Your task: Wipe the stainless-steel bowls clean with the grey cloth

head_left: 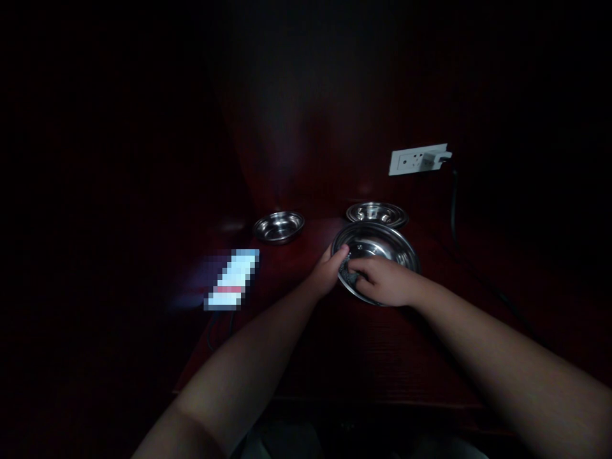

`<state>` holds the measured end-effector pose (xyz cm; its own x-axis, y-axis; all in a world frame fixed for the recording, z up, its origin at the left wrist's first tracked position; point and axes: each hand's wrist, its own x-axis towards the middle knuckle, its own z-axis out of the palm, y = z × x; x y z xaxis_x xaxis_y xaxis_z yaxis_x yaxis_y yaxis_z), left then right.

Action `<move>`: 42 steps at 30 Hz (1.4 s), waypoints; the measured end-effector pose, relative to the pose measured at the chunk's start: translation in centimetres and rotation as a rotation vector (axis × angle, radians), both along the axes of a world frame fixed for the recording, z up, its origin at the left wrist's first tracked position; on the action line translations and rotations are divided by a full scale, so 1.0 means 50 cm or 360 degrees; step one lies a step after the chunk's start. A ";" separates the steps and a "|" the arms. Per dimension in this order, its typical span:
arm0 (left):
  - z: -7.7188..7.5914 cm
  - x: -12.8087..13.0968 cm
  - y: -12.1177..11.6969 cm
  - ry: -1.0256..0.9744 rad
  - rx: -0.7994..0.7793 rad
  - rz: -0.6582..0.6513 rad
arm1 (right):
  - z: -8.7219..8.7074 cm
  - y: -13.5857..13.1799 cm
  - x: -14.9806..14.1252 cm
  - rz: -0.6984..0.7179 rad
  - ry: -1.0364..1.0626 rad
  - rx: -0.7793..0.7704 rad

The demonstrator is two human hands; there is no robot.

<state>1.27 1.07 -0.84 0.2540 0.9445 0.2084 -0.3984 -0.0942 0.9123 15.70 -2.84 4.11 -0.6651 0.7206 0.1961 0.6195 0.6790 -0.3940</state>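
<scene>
A shiny steel bowl (396,245) is tilted above the table's right half. My left hand (329,271) is closed on its left rim, thumb over the edge and the other fingers hidden behind it. Inside the bowl, against the near left wall, my right hand (386,280) has its fingers curled over a dark grey textured cloth (352,278). Poor light leaves it unclear whether that piece is woven cloth or a scourer. Behind the held bowl lie more steel bowls (377,213), apparently stacked. Another shallow steel bowl (280,226) sits to the left on the table.
A lit phone (233,280), its screen blurred, is at the left of the dark red table (363,363), with a cable below it. A white wall socket (418,159) at the back right holds a plug, whose black cord (454,210) hangs down.
</scene>
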 end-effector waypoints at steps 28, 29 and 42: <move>0.005 0.000 -0.005 0.0024 -0.0037 0.0010 | -0.002 0.002 0.000 0.0019 0.0006 0.0014; 0.005 0.000 -0.005 0.0020 -0.0032 0.0009 | -0.002 0.001 0.000 0.0017 0.0007 0.0008; 0.006 0.001 -0.006 -0.0015 -0.0057 -0.0014 | 0.003 -0.004 0.003 0.0007 -0.0009 -0.0074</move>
